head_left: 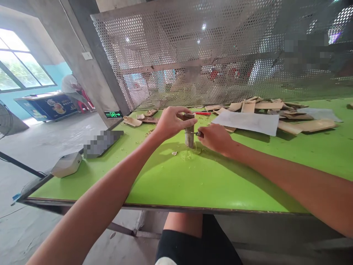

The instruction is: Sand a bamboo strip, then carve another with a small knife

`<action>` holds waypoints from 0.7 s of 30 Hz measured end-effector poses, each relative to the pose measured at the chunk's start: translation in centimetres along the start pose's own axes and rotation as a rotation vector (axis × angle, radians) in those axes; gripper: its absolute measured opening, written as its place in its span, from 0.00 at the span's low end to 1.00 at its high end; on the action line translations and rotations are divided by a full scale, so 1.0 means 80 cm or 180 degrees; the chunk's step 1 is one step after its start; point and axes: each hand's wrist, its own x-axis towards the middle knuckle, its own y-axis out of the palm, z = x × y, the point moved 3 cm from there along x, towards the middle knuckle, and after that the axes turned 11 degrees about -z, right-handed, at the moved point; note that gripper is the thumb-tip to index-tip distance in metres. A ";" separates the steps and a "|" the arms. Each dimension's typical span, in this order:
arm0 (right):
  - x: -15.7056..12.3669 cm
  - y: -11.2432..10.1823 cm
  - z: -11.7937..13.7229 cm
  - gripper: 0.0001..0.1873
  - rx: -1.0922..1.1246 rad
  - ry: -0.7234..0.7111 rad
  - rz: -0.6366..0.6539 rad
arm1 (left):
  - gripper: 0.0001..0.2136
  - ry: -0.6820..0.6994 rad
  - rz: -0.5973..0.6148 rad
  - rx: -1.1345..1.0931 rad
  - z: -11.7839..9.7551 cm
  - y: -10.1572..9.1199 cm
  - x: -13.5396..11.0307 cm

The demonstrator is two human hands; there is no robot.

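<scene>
My left hand (173, 123) grips the upper part of an upright bamboo tube (189, 137), whose lower end stands on the green table (165, 176). My right hand (215, 139) is shut around a small metal-tipped tool (198, 134), pressed against the side of the tube. Most of the tool is hidden inside my fingers, so its exact kind is unclear. Pale shavings (187, 155) lie around the tube's foot. Flat strips of bamboo (268, 106) are heaped beyond my right hand, partly beside a sheet of white paper (246, 122).
A perforated metal screen (193, 48) rises along the table's far edge. A red-handled tool (202, 113) lies near it. More bamboo strips (132, 121) sit at the far left. A grey box (66, 164) and a pixelated dark object (102, 143) lie near the left edge. A person (70, 88) stands far back.
</scene>
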 end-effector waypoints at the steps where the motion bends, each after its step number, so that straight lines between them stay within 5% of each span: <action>1: 0.002 -0.003 -0.002 0.20 -0.0033 0.0100 -0.0091 | 0.14 0.0005 0.0002 -0.0003 -0.001 0.000 0.000; 9: 0.005 -0.014 -0.005 0.20 -0.0225 0.0348 -0.0219 | 0.13 0.0112 -0.0229 0.0158 -0.003 0.007 -0.004; 15: -0.002 0.011 -0.001 0.16 -0.0117 -0.0143 0.0272 | 0.10 0.0215 -0.0380 0.0391 -0.003 0.009 -0.004; 21: 0.006 0.002 -0.009 0.20 -0.0055 0.0078 -0.0133 | 0.08 0.0264 -0.0253 0.0255 -0.008 0.011 -0.003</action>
